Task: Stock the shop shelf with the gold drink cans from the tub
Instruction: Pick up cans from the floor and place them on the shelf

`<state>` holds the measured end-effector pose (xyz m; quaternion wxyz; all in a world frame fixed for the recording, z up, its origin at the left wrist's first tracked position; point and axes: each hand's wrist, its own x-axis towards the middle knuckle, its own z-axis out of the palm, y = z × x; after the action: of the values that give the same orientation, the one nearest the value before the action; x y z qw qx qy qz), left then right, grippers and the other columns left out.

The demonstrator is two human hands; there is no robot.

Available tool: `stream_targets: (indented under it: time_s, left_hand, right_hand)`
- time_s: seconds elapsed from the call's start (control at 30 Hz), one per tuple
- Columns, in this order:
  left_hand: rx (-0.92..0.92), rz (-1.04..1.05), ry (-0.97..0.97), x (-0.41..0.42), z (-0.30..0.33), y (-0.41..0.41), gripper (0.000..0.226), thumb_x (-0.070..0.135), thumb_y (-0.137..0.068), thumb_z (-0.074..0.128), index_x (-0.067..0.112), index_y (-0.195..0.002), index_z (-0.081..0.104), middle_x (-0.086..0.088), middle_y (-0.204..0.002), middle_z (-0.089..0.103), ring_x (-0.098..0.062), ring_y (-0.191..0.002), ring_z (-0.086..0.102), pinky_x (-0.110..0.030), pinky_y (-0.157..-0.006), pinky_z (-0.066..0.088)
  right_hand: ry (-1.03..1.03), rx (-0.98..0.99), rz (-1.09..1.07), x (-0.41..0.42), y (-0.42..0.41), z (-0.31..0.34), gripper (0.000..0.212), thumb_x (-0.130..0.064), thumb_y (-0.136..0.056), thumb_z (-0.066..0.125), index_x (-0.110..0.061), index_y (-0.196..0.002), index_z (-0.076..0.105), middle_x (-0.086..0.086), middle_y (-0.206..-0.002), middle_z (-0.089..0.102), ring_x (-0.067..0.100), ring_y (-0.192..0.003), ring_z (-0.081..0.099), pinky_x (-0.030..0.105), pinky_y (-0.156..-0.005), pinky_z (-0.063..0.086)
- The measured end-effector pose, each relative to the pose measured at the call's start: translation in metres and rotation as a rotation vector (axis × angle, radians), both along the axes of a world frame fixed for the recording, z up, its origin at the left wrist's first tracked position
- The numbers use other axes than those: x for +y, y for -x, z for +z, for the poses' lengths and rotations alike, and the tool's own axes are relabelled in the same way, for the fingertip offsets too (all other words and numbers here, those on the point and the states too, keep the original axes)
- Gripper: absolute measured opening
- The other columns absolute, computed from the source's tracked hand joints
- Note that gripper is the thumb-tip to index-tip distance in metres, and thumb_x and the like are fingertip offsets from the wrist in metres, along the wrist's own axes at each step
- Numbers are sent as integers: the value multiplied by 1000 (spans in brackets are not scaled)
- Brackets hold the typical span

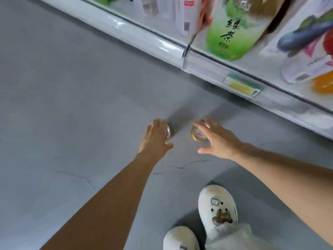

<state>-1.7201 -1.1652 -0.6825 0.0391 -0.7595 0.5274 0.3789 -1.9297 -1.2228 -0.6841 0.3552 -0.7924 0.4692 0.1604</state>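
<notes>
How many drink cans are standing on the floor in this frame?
2. One can under the left hand, another can beside the right hand. No tub in view; more cans may be out of frame.

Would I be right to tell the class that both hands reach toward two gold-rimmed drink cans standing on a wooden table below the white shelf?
Not quite. The head view shows the two gold-rimmed drink cans standing on the grey concrete floor, not a wooden table. The left hand and right hand do reach toward them below the white shelf.
</notes>
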Motion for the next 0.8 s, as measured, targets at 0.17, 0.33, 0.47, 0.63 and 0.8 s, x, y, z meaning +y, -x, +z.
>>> stream_targets:
  time_s: [0.17,0.33,0.47,0.63,0.8]
  left_hand:
    - [-19,-9,49,-3,-4,-3,62,17,-76,74,24,-130,45,-3,-126,43,-29,-112,46,-43,-88,49]
    - [46,13,37,-1,62,12,57,24,-78,73,22,-129,47,-3,-124,46,-26,-109,50,-34,-84,45]
    - [91,24,24,5,142,32,62,29,-74,76,25,-128,45,0,-122,48,-24,-109,53,-31,-84,43]
    - [136,63,77,13,275,52,68,42,-61,83,27,-112,40,5,-107,55,-21,-94,56,-29,-74,40]
    - [136,-47,105,15,422,85,65,41,-61,84,27,-109,42,5,-103,58,-20,-89,55,-28,-71,39]
  right_hand:
    - [75,-50,14,0,-8,-6,59,-27,-81,72,-24,-131,42,3,-131,39,30,-110,52,38,-78,50]
    - [31,-28,-18,-3,2,58,56,-25,-82,69,-24,-130,42,4,-128,40,28,-115,45,42,-86,48]
    - [-9,-46,-64,3,13,142,59,-29,-80,70,-28,-130,40,2,-125,42,26,-111,48,42,-87,49]
    - [-19,-89,-90,17,37,282,64,-32,-77,73,-27,-131,38,3,-124,47,24,-107,54,35,-86,51]
    - [-7,-146,-169,36,75,425,65,-35,-75,74,-25,-127,36,0,-124,49,23,-108,54,36,-87,49]
